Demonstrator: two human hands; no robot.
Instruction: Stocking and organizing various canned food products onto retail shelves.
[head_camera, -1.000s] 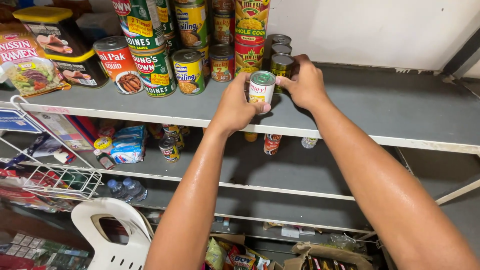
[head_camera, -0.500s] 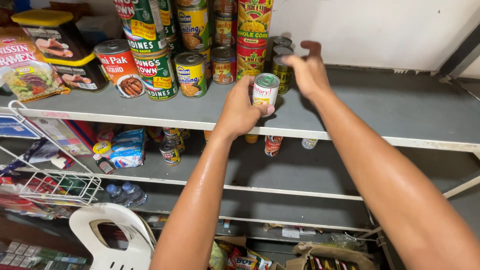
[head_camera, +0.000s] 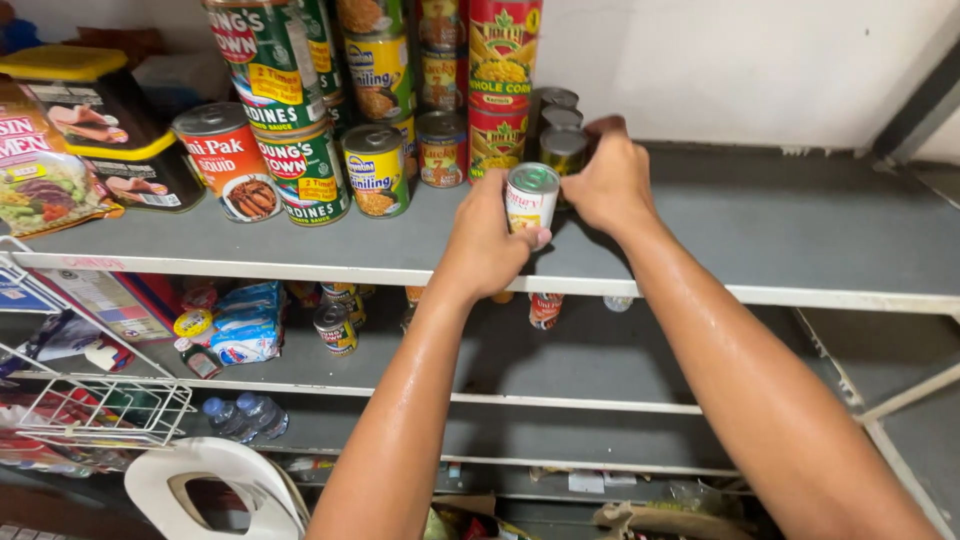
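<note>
A grey shelf (head_camera: 780, 230) is set against a white wall, its right half bare; stacked tins (head_camera: 300, 150) are crowded at the left; a small white-labelled can (head_camera: 530, 198) is gripped by the left hand (head_camera: 490, 245) near the front edge; a dark can (head_camera: 562, 150) behind is clasped by the right hand (head_camera: 610, 185).

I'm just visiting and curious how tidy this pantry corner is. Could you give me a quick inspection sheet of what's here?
Surface: grey shelf, right part bare.
Job's things: small white can in left hand; dark cans under right hand.
Clutter: stacked tins, yellow-lidded tin, noodle packet.
Hands: left hand grips the small white can; right hand rests on the dark cans.
Cables: nothing seen.
Surroundings: lower shelves with cans and bottles, wire rack, white chair.
</note>
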